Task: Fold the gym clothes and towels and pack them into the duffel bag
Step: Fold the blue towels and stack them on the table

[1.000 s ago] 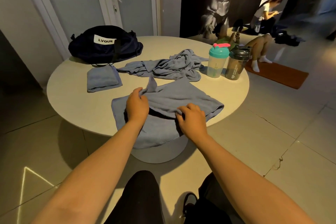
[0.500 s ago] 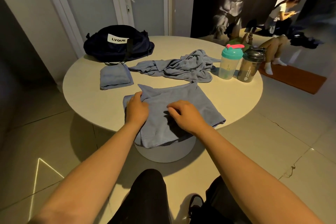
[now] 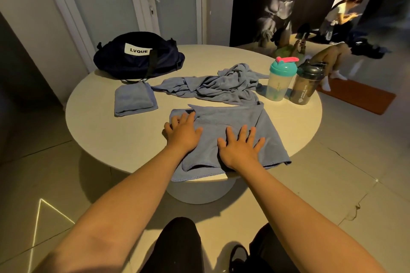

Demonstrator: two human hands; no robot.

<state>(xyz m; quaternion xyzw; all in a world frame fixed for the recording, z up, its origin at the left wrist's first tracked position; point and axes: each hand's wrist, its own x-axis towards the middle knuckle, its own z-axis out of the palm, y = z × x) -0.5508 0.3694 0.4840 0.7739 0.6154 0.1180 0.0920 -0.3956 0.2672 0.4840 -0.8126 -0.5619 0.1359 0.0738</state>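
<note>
A blue towel (image 3: 233,122) lies folded over on the near part of the round table (image 3: 111,131), its front edge hanging off the rim. My left hand (image 3: 183,132) presses flat on the towel's left side, fingers spread. My right hand (image 3: 240,147) lies flat on its middle, fingers spread too. A small folded blue towel (image 3: 134,101) rests to the left. A crumpled blue cloth (image 3: 221,86) lies behind the towel. The dark duffel bag (image 3: 137,58) with a white LVQUE label sits closed at the table's far left.
Two shaker bottles stand at the table's right: a teal-lidded one (image 3: 280,81) and a dark one (image 3: 307,84). A person sits on an orange mat (image 3: 363,99) on the floor beyond. Doors stand behind the table.
Both hands let go of the towel's folded edge and now press flat on it with straight fingers. The fold has been laid down toward the far side.
</note>
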